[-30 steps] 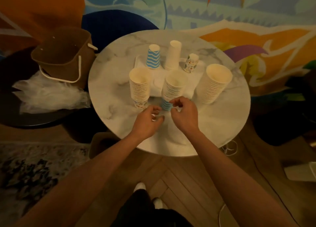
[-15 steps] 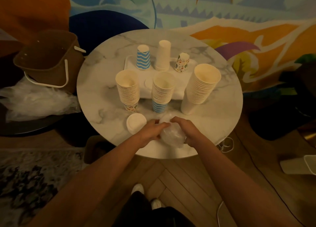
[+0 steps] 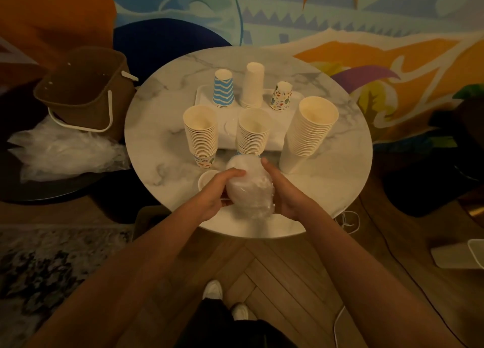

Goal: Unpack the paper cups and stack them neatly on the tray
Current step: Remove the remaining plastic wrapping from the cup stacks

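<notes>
A crumpled clear plastic wrapper (image 3: 250,190) is bunched between my two hands above the near edge of the round marble table (image 3: 327,190). My left hand (image 3: 217,193) grips its left side and my right hand (image 3: 282,190) holds its right side. Three upright cup stacks stand behind it: a patterned-base stack (image 3: 201,135), a middle stack (image 3: 253,131) and a taller plain white stack (image 3: 307,135). On the white tray (image 3: 277,127) stand three upside-down stacks: blue-striped (image 3: 223,88), plain white (image 3: 252,85) and a patterned cup (image 3: 281,96). A single white cup (image 3: 207,178) sits by my left hand.
A brown bucket with a white handle (image 3: 86,91) stands left of the table, with a heap of clear plastic wrap (image 3: 65,151) in front of it on a dark surface. A white box (image 3: 461,253) lies on the wooden floor at the right. My shoes show below.
My hands drew back from the base of the middle stack toward the near table edge, pulling off the plastic wrapper and bunching it. A single white cup now shows by my left hand.
</notes>
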The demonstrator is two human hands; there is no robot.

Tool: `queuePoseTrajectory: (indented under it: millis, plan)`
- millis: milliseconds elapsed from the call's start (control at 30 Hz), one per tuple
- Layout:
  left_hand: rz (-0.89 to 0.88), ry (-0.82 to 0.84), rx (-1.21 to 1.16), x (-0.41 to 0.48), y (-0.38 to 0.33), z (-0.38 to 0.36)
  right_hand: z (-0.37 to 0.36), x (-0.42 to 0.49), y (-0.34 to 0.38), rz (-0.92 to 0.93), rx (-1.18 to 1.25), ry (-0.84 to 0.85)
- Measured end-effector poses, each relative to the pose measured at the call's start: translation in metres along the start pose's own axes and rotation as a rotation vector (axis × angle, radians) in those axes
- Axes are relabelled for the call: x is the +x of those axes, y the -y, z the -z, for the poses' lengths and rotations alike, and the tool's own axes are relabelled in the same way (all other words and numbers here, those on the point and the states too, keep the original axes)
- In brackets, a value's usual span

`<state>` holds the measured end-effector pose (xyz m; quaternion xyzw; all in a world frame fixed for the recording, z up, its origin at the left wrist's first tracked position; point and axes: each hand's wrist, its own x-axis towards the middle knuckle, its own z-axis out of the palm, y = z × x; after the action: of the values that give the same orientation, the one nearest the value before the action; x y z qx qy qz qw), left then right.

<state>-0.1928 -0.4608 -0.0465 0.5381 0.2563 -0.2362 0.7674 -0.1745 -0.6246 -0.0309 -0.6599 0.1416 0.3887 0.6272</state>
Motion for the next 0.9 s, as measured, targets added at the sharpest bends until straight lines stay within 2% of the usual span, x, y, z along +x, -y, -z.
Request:
queuePoseTrajectory:
  millis: [100, 167, 267, 500, 567, 633, 733, 833, 900]
  plan:
    - [-0.041, -0.019, -0.126, -0.004, -0.007, 0.013, -0.001, -0.007, -0.003, 0.023, -0.103, 0.132]
    - [-0.055, -0.02, -0.176, -0.008, -0.011, 0.02, -0.001, -0.007, -0.008, 0.109, -0.236, 0.121]
    - [-0.103, -0.028, -0.168, -0.013, -0.016, 0.024, -0.001, -0.003, -0.009, 0.232, -0.354, -0.048]
    - [-0.192, -0.142, -0.254, -0.018, -0.023, 0.035, -0.006, -0.002, -0.007, 0.557, -0.37, -0.453]
    - [-0.181, -0.15, -0.263, -0.02, -0.022, 0.037, -0.006, -0.001, -0.007, 0.578, -0.394, -0.584]
    - [-0.184, -0.161, -0.226, -0.021, -0.022, 0.038, -0.008, -0.002, -0.007, 0.577, -0.428, -0.64]
    - [-0.187, -0.162, -0.122, -0.023, -0.021, 0.037, -0.015, -0.004, -0.005, 0.611, -0.615, -0.527]
    - [-0.19, -0.157, -0.045, -0.025, -0.021, 0.032, -0.026, -0.004, 0.006, 0.534, -0.586, -0.377]
    - [-0.195, -0.155, -0.014, -0.026, -0.021, 0.03, -0.029, -0.001, 0.012, 0.511, -0.648, -0.302]
